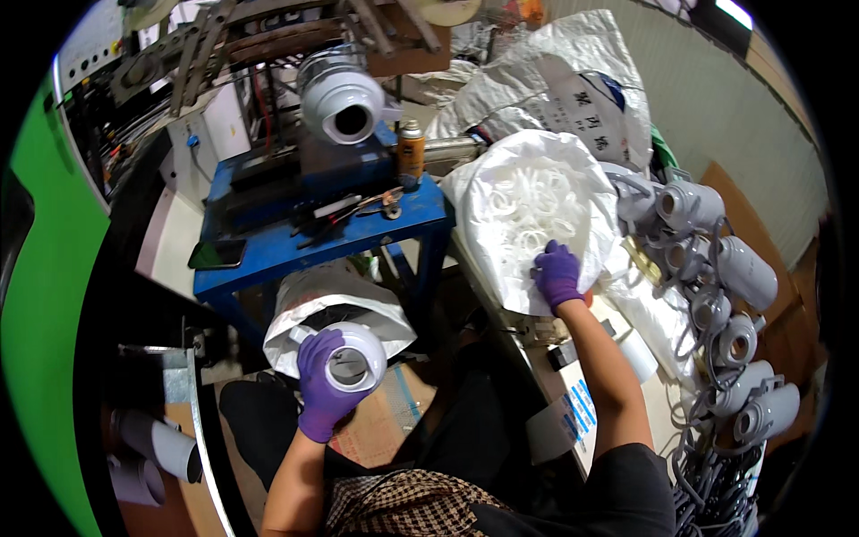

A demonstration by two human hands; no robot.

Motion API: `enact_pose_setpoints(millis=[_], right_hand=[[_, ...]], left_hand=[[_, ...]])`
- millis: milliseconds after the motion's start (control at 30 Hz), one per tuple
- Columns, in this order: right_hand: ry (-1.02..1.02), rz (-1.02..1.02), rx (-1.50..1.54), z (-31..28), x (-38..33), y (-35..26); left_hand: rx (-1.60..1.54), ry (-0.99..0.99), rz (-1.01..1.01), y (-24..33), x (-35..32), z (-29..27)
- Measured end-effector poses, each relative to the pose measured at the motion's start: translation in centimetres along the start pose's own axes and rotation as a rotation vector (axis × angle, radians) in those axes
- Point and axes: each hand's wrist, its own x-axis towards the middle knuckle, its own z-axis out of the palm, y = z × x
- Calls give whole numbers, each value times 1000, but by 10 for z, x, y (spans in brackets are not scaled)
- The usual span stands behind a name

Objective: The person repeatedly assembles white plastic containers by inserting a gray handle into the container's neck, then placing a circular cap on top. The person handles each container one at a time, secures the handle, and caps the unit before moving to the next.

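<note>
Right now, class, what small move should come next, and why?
Perhaps pinch one of the loose white rings, since the right hand is near them at the mouth of the white sack, while the left hand holds the grey housing.

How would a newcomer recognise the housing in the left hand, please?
Find the blue table, then the open white sack below its near edge. Overlapping that sack in view, the purple-gloved left hand holds a pale grey, round-mouthed housing. Unlike the similar housings at right, it is held.

Blue table, black phone near its corner (lying flat), upright orange can, green panel
</note>
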Motion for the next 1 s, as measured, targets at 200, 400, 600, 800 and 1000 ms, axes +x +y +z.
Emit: enact_pose_setpoints(millis=[200, 400, 600, 800, 1000], right_hand=[[492, 29, 838, -2, -14, 60], [-194, 432, 1568, -98, -133, -47], [-58, -184, 524, -108, -203, -146], [62, -204, 1336, -139, -176, -203], [-131, -391, 1391, -139, -165, -227]], left_hand=[[-141, -1, -22, 1, 0, 5], [-91, -27, 1, 6, -1, -5], [-209, -33, 110, 15, 3, 2], [-240, -67, 119, 15, -3, 5], [-227, -160, 91, 13, -9, 4]])
